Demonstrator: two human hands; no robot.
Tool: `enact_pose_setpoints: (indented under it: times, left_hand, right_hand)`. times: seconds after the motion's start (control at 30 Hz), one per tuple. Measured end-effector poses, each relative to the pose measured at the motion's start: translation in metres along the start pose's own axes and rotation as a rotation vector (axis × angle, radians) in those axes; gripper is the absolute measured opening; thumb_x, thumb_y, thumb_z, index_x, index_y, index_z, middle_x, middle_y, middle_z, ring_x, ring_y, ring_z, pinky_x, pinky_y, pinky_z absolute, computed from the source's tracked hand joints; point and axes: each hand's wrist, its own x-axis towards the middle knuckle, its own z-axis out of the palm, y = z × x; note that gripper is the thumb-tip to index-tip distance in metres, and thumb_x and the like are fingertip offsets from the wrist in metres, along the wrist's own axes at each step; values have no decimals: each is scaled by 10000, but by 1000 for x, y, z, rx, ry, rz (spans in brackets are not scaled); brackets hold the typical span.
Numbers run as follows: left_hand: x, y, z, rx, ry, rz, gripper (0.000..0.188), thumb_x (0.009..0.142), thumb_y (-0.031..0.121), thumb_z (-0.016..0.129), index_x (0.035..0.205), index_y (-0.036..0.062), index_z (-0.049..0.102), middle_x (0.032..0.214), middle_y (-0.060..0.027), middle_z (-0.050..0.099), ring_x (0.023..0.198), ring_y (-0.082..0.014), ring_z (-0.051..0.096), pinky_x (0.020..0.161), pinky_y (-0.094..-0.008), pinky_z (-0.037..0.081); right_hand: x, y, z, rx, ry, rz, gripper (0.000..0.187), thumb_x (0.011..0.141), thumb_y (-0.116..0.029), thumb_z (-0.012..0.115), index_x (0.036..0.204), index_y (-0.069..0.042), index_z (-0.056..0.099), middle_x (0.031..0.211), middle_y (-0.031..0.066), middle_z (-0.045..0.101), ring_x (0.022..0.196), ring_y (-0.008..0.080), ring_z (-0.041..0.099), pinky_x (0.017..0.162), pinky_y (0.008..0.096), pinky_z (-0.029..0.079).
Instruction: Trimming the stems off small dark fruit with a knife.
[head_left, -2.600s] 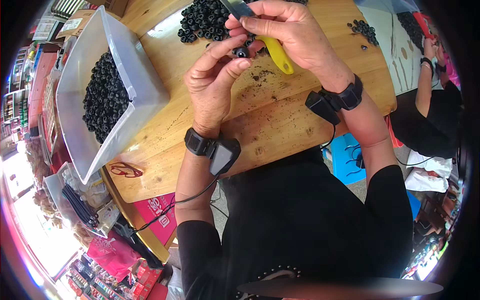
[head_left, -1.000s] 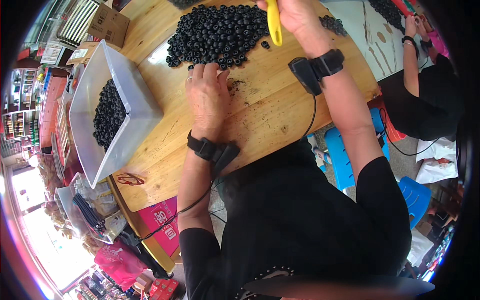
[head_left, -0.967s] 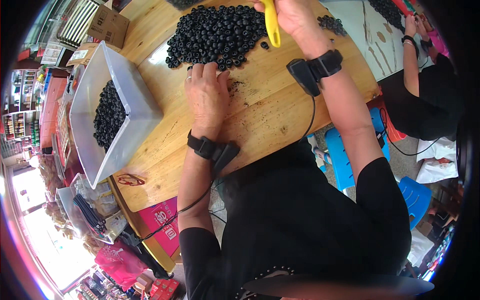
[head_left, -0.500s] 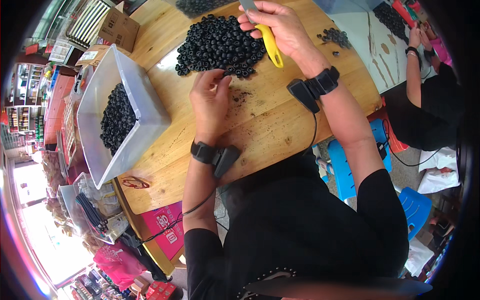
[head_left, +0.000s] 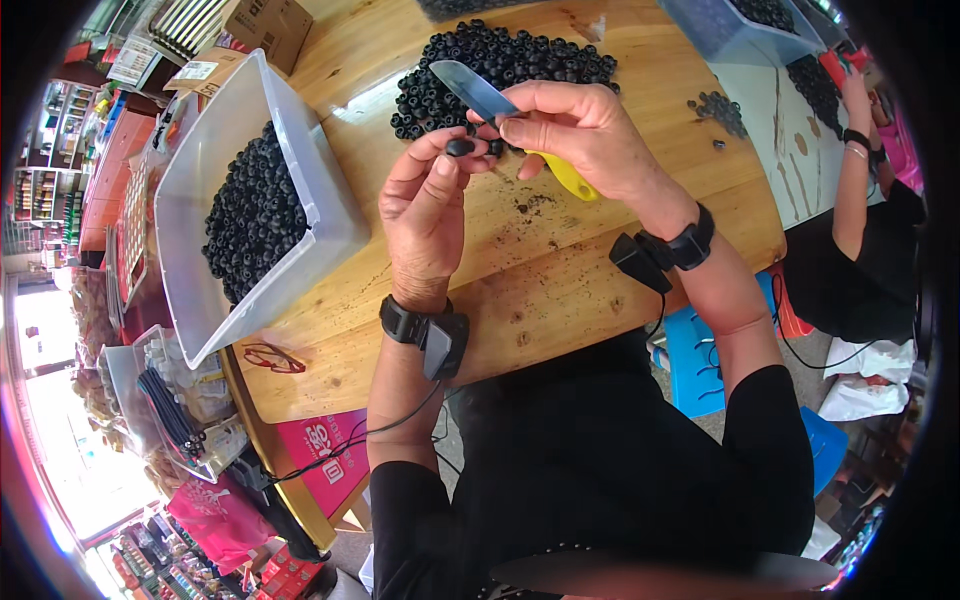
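Over the tabletop [head_left: 560, 300], the hands have come together near 12 o'clock. The left hand [head_left: 430, 190], moments ago down by the heap, is now raised, thumb and fingers pinched on one black piece [head_left: 460, 147]. The right hand [head_left: 590, 130], earlier off to the side, is curled round a yellow-handled knife [head_left: 485, 100], its tip toward 11 o'clock and blade just beside that piece. Picking up seems finished, with piece and blade now side by side.

By count: one tabletop; one whole clear bin [head_left: 335, 220] at 10 o'clock, its black contents uncountable; one heap [head_left: 545, 60] at 12, likewise; two hands; one knife; one loose cluster [head_left: 717, 112] near 2; one pair of red-framed glasses [head_left: 275, 358] past 8; one pinched piece.
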Motion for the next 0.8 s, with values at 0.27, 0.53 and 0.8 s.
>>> enact_pose_setpoints:
  times: [0.27, 0.53, 0.8]
  left_hand:
    - [0, -6, 4, -122, -52, -41, 215, 941, 110, 512, 1109, -4, 583, 1005, -120, 643, 873, -189, 605, 852, -338, 475]
    - [-1, 0, 8, 1, -23, 52, 197, 887, 36, 579, 1079, -10, 580, 1026, -116, 637, 877, -184, 618, 847, -321, 481]
    - [-4, -4, 3, 47, -1, 51, 240, 843, 20, 635, 1078, -22, 612, 990, -91, 630, 877, -184, 628, 815, -299, 492]
  right_hand:
    - [-1, 3, 8, -109, 54, -145, 223, 876, -78, 621, 1079, 14, 628, 918, 35, 642, 758, 83, 634, 583, 205, 535]
    - [-2, 0, 6, -143, 99, -183, 221, 867, 3, 594, 1083, -4, 634, 980, 54, 641, 701, 83, 613, 596, 207, 536]
    - [-3, -1, 6, -122, 109, -175, 220, 868, 11, 587, 1083, -6, 636, 991, 57, 639, 691, 79, 603, 582, 199, 523]
